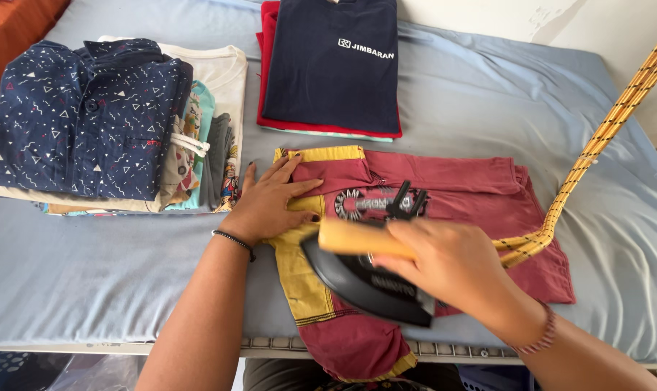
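Note:
A red shirt [458,181] with yellow trim and a dark chest print lies flat on the grey-blue padded table [89,268]. My left hand [270,199] presses flat on its yellow-edged left side, fingers spread. My right hand [448,264] grips the yellow handle of a black iron [364,279], which rests on the shirt's near middle. A yellow braided cord [603,134] runs from the iron up to the top right.
A stack of folded clothes topped by a dark patterned shirt [89,119] sits at the left. A folded navy shirt [335,65] on red and pale ones lies at the back centre. The table's near edge [285,346] shows a metal grid.

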